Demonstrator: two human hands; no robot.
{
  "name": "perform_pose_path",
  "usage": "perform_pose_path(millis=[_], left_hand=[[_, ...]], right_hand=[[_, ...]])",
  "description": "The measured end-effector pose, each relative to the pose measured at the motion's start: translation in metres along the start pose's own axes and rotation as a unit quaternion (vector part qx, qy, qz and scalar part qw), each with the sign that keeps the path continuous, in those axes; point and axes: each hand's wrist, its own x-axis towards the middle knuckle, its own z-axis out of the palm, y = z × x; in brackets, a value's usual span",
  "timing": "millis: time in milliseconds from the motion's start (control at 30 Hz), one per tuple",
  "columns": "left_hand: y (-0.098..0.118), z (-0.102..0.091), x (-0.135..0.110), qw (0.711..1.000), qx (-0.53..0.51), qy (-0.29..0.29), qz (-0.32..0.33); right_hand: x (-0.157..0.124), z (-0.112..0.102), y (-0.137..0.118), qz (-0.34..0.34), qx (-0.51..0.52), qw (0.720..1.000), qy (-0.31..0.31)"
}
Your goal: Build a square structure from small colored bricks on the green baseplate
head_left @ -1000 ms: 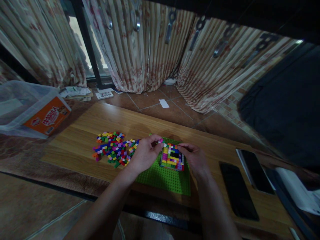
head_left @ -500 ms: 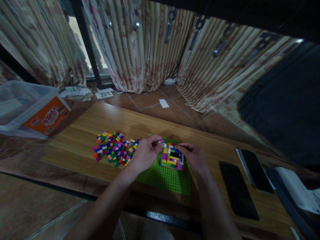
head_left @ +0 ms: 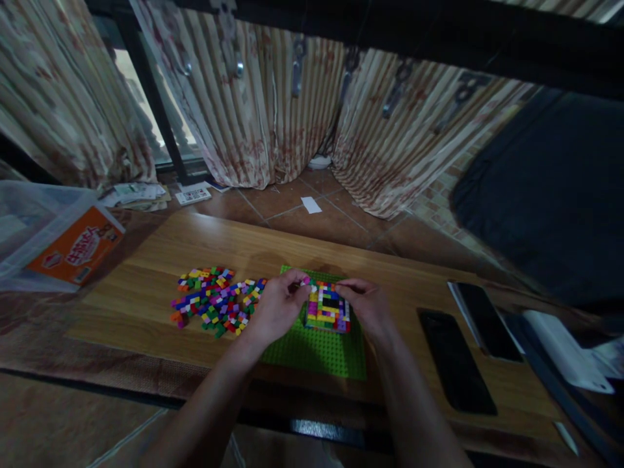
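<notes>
A block built of multicoloured toy bricks (head_left: pixel 327 313) sits on the green studded baseplate (head_left: pixel 312 354). By its far left corner, my left hand (head_left: pixel 280 302) is closed, pinching a small pink toy brick (head_left: pixel 306 281) between thumb and index finger. A white piece (head_left: pixel 313 288) shows just under those fingertips. My right hand (head_left: pixel 368 302) has its fingers closed at the far right corner of the build, touching it. Whether a loose brick is also in those fingers is hidden. Left of the baseplate lies a pile of loose toy bricks (head_left: pixel 214 302).
The wooden table (head_left: pixel 146 260) carries two dark phone-like slabs (head_left: pixel 455 361) on the right. A clear plastic tub (head_left: pixel 53 237) with an orange label stands at the left. Beyond the table are striped curtains (head_left: pixel 244 117), a tiled floor with a white paper (head_left: pixel 311 205), and dark fabric (head_left: pixel 541 201).
The camera view has shifted slightly, so the whole scene sits a little further left. Both hands keep nearly the same place at the brick build, with the pink brick still in my left fingers.
</notes>
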Motion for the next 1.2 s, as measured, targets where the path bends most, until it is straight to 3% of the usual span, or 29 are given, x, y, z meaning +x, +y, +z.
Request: perform_pose_path(millis=[167, 367, 633, 800, 933, 1033, 1200], left_hand=[[0.004, 0.001, -0.001, 0.999, -0.023, -0.015, -0.018], [0.001, 0.003, -0.002, 0.996, -0.076, -0.039, -0.026], [0.01, 0.004, -0.007, 0.993, -0.098, -0.064, -0.022], [0.01, 0.004, -0.009, 0.993, -0.087, -0.075, 0.0], [0.012, 0.01, -0.009, 0.992, -0.116, -0.043, 0.005], [0.013, 0.016, -0.01, 0.987, -0.148, -0.064, 0.005], [0.011, 0.027, -0.014, 0.989, -0.136, -0.065, 0.011]], right_hand=[[0.001, -0.002, 0.005, -0.032, -0.008, 0.999, -0.024], [-0.002, -0.003, -0.004, -0.087, 0.014, 0.995, 0.052], [-0.022, 0.015, -0.024, -0.142, -0.004, 0.988, -0.06], [-0.025, 0.015, -0.026, -0.157, -0.031, 0.983, -0.087], [-0.028, 0.016, -0.029, -0.157, 0.004, 0.986, -0.06], [-0.031, 0.018, -0.031, -0.152, 0.03, 0.988, -0.029], [-0.035, 0.019, -0.032, -0.139, 0.028, 0.989, -0.032]])
